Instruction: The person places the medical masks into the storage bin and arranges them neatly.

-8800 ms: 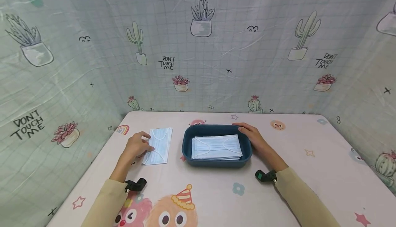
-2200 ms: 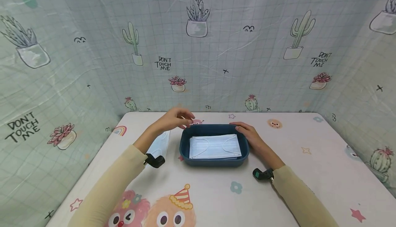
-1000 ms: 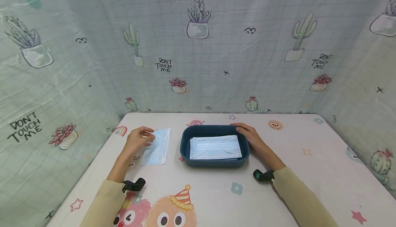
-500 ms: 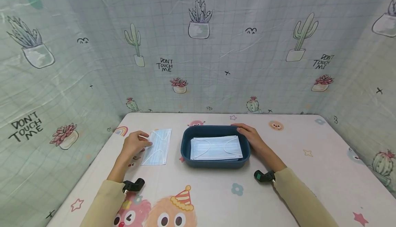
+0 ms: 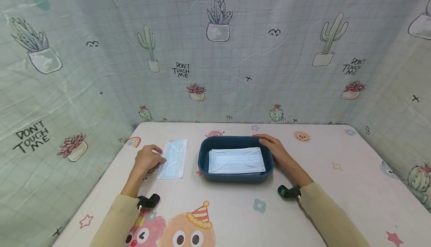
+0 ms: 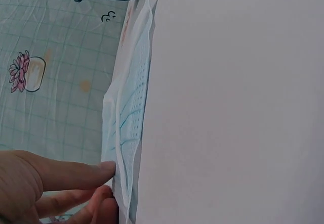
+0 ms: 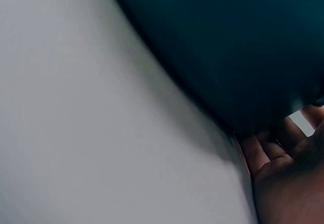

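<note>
A pale blue pleated face mask [image 5: 173, 159] with white ear loops lies flat on the table, left of the dark blue plastic bin [image 5: 235, 178]. At its left edge my left hand [image 5: 147, 159] pinches with bent fingers; the left wrist view has the thumb [image 6: 81, 176] on the edge and the fingertips just below. Whether more masks lie under it cannot be seen. Inside the bin a stack of face masks [image 5: 237, 161] lies lengthwise. My right hand [image 5: 276, 150] grips the bin's back right corner, its fingers partly hidden behind the wall in the right wrist view.
The white table cover [image 5: 303, 217] has cartoon prints. A patterned curtain [image 5: 235, 63] encloses the back and both sides. A black wrist camera [image 5: 149, 201] sits on the left wrist, another wrist camera [image 5: 289, 192] on the right.
My left hand has come back from the bin's back left rim to the mask on the left, its thumb lowering onto the edge. My right hand stays on the bin.
</note>
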A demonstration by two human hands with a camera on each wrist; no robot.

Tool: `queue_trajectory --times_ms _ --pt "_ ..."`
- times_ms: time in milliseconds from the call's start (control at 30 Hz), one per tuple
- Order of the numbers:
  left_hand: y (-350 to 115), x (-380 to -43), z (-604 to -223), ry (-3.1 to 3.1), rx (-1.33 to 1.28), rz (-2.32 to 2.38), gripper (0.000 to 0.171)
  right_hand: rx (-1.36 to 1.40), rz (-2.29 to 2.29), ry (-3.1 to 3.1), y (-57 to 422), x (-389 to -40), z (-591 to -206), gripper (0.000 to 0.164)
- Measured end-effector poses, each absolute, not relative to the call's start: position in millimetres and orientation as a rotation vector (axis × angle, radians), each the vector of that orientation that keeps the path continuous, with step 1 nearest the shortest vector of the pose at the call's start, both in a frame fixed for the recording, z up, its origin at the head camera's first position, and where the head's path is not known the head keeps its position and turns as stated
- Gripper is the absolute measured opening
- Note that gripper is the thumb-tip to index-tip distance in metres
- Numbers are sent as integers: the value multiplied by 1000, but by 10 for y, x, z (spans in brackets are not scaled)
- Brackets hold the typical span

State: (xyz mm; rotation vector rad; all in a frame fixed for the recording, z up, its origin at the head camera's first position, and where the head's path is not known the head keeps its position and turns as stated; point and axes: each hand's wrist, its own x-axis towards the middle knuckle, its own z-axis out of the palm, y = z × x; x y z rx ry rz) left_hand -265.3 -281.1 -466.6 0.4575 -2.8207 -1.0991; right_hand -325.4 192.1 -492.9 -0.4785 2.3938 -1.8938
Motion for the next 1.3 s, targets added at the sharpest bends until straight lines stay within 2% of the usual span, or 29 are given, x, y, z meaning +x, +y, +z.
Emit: queue_trajectory --times_ms 333,700,1300 --pt "-2797 -2637 -4658 -2806 460 -1130 37 -471 -1896 2397 1940 -3254 -4934 44" --pt "-2895 -2646 -4637 -2708 431 -1430 33 -461 -1903 2384 1932 -3256 -4950 44" --pt "-2952 -2677 -4627 -2773 327 -1637 36 -444 -1891 2385 1913 -3269 -4934 43"
